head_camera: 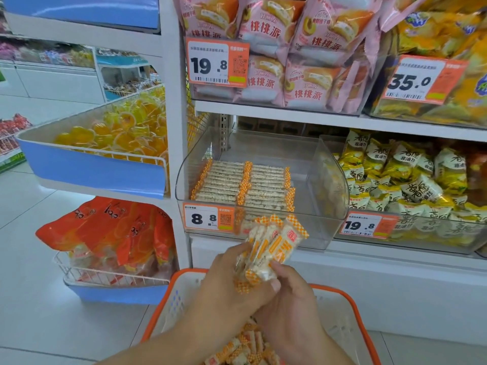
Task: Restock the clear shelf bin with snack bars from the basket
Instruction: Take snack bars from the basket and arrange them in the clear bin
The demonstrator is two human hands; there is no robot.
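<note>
Holding a small bundle of snack bars (268,248) between them, both hands hover above the basket (340,291), just below and in front of the clear shelf bin (326,206). The left hand (232,280) wraps the bundle from its left side with fingers curled around the wrappers, and the right hand (290,293) pinches its lower end, thumb on top. The bars' long axes run from lower left to upper right, checkered ends pointing at the bin's front wall near the price tag (208,218). Inside the bin, two neat rows of bars (242,184) lie flat against the left wall and front, each bar's long axis running left to right; the bin's right side and back are bare. So the bundle probably has to rise over the front lip, go forward, and turn crosswise to match those rows. Both hands are about equally near. More loose bars (245,349) sit in the basket below the wrists. Bags of yellow snacks (400,175) fill the neighbouring bin on the shelf.
</note>
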